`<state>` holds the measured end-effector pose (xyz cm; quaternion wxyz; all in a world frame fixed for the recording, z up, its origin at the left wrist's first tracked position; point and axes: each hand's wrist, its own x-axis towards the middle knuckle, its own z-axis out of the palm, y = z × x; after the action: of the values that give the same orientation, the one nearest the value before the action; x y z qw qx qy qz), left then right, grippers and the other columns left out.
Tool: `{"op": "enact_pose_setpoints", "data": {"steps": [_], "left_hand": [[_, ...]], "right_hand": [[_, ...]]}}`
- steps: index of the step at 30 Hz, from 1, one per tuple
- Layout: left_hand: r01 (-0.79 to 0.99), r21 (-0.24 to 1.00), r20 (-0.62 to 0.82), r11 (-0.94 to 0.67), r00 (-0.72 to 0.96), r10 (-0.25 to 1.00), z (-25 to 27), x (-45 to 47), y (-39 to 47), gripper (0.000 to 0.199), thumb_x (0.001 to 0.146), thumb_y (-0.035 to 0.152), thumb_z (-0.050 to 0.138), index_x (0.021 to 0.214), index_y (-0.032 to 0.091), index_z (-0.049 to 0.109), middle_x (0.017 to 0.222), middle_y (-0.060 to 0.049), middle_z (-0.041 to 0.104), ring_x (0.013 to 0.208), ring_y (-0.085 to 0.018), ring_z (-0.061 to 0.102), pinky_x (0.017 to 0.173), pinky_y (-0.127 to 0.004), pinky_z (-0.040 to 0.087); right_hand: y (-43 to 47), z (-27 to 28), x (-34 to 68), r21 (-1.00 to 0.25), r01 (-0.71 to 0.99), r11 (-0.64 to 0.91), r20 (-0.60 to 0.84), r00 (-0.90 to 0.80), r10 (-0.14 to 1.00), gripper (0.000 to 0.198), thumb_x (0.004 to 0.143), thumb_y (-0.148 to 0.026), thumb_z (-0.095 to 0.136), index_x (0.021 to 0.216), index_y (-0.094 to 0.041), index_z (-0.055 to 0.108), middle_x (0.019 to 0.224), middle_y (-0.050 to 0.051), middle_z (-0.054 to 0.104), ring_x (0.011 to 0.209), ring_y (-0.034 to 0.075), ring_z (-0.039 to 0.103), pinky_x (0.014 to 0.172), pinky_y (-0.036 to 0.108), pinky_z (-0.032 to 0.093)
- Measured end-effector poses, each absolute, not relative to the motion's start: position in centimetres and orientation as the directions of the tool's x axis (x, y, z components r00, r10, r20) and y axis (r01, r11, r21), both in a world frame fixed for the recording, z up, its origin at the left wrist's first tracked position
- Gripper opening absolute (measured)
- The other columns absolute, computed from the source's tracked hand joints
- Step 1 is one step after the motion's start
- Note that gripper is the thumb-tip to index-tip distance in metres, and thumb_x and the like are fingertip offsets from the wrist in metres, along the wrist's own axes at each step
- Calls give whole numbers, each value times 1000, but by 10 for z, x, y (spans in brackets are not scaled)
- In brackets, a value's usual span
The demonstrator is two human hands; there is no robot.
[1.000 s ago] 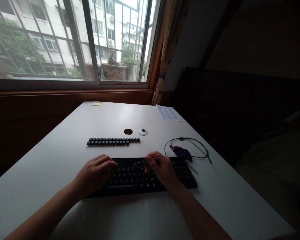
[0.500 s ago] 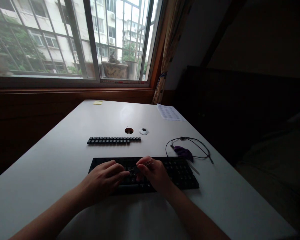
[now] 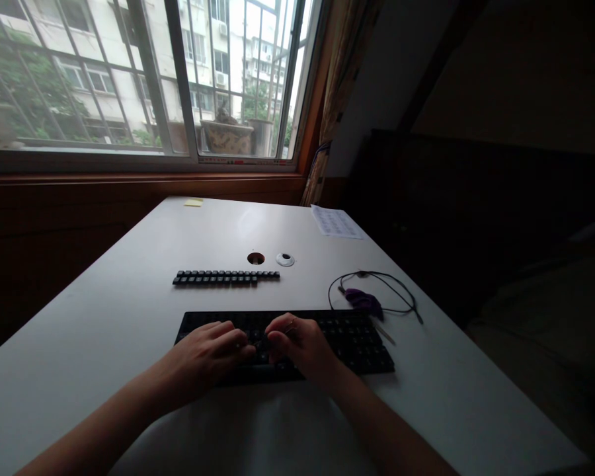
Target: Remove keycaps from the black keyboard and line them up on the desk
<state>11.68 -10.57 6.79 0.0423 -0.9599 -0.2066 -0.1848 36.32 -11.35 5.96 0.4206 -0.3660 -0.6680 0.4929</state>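
Observation:
A black keyboard (image 3: 361, 347) lies near the front of the white table, under both hands. My left hand (image 3: 211, 350) is over its left part, fingers bent and drawn together; anything between thumb and fingertips is hidden. Just to the right, my right hand (image 3: 302, 347) is closed in a pinch above the middle keys. A thin wire (image 3: 291, 324) shows at its fingers, looking like part of a wire keycap puller. The fingertips of the two hands are a small gap apart. Beyond the keyboard, loose black keycaps (image 3: 218, 279) stand lined up in two rows.
Right of the keyboard lie a coiled black cable (image 3: 401, 283), a purple cloth-like piece (image 3: 364, 302) and a thin rod (image 3: 384, 332). Farther back are a round table hole (image 3: 256, 258), its white cover (image 3: 285, 259), printed paper (image 3: 337, 223) and a yellow note (image 3: 194, 202).
The wire ends and small dark piece seen between my fingertips are no longer distinguishable. My right hand has turned and lowered slightly, and my left fingertips have shifted slightly left and down.

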Motion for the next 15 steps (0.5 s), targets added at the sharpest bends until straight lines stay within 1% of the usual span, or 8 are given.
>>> {"op": "enact_pose_setpoints", "data": {"steps": [3, 5, 9, 12, 15], "left_hand": [[394, -7, 346, -919, 863, 368, 71, 117, -106, 28, 97, 16, 50, 123, 21, 58, 98, -7, 63, 79, -19, 54, 67, -33, 48], [386, -8, 352, -922, 865, 359, 73, 117, -107, 26, 97, 16, 50, 121, 20, 59, 96, -7, 63, 77, -19, 54, 66, -33, 46], [395, 25, 405, -918, 836, 371, 74, 121, -108, 15, 98, 17, 49, 104, 19, 62, 85, -4, 62, 70, -16, 50, 61, -31, 39], [400, 57, 421, -915, 821, 385, 72, 123, -110, 15, 100, 19, 47, 93, 18, 61, 78, -1, 58, 66, -14, 48, 58, -30, 36], [388, 89, 441, -917, 810, 385, 68, 123, -111, 15, 100, 19, 48, 89, 17, 58, 74, 0, 56, 63, -13, 46, 58, -30, 34]], "right_hand": [[-114, 59, 363, -964, 83, 254, 204, -388, 899, 23, 90, -41, 61, 95, -19, 63, 66, -2, 66, 57, 13, 68, 55, 23, 55], [-114, 60, 363, -961, 92, 262, 207, -395, 895, 23, 90, -42, 61, 95, -19, 63, 67, -1, 66, 58, 13, 68, 55, 23, 55], [-114, 59, 363, -956, 102, 274, 210, -417, 885, 23, 91, -41, 60, 94, -18, 62, 67, -1, 66, 58, 13, 68, 56, 22, 53], [-113, 57, 363, -961, 88, 261, 198, -437, 877, 22, 92, -40, 60, 93, -18, 61, 65, -1, 67, 56, 13, 68, 53, 21, 52], [-113, 57, 362, -974, 54, 222, 178, -429, 886, 23, 91, -40, 61, 91, -17, 59, 62, -1, 66, 53, 13, 68, 49, 20, 50]]}}
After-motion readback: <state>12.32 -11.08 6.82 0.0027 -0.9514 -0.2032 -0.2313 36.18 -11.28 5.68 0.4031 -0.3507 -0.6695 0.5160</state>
